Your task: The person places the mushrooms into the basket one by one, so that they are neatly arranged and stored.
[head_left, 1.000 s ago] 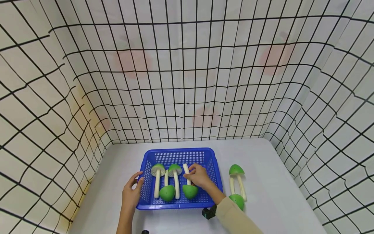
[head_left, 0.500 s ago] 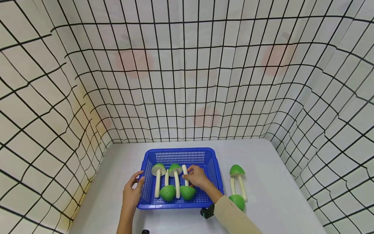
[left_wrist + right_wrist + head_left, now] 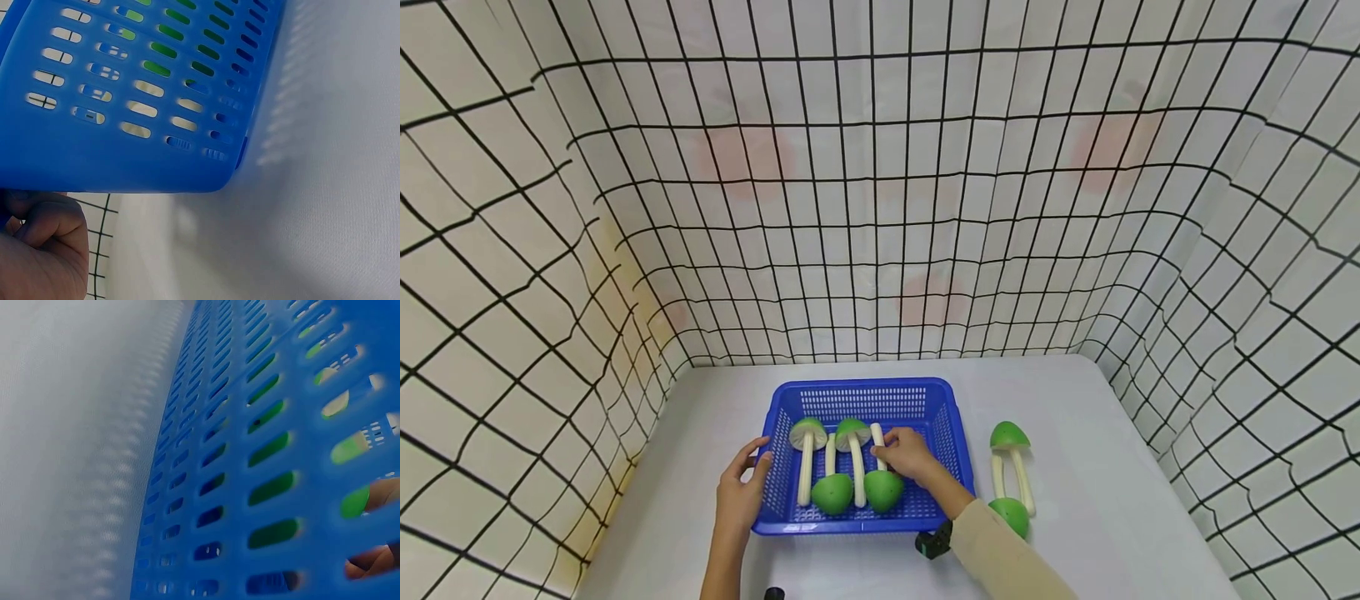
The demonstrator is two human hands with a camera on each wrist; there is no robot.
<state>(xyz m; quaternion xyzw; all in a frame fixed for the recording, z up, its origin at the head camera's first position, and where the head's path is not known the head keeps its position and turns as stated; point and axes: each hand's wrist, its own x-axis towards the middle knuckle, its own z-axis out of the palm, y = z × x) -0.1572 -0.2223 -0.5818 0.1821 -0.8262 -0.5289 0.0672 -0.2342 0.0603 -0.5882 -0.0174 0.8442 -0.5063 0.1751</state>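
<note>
In the head view, a blue basket (image 3: pixel 917 523) holds several toy mushrooms with green caps and white stems, lying side by side with caps at alternate ends. My right hand (image 3: pixel 907 457) is inside it, thumb and fingers pinching the stem of the rightmost mushroom (image 3: pixel 883 492), whose cap points toward me. Beside it lies a mushroom (image 3: pixel 853 436) with its cap at the far end. My left hand (image 3: pixel 741 492) holds the basket's left rim between thumb and fingers; the left wrist view has this hand (image 3: pixel 53 234) curled at the rim. Through the slots, the right wrist view gives glimpses of green caps and right-hand fingers (image 3: pixel 381 494).
Two more mushrooms (image 3: pixel 1009 435) lie on the white table (image 3: pixel 1097 467) right of the basket, caps at opposite ends. A small black object (image 3: pixel 934 542) is by my right sleeve, another dark one (image 3: pixel 774 593) at the bottom edge. Black grid netting (image 3: pixel 880 250) surrounds the table.
My right hand has shifted the rightmost mushroom left, its cap now closer to the neighbouring stem. My left hand has stayed on the basket rim.
</note>
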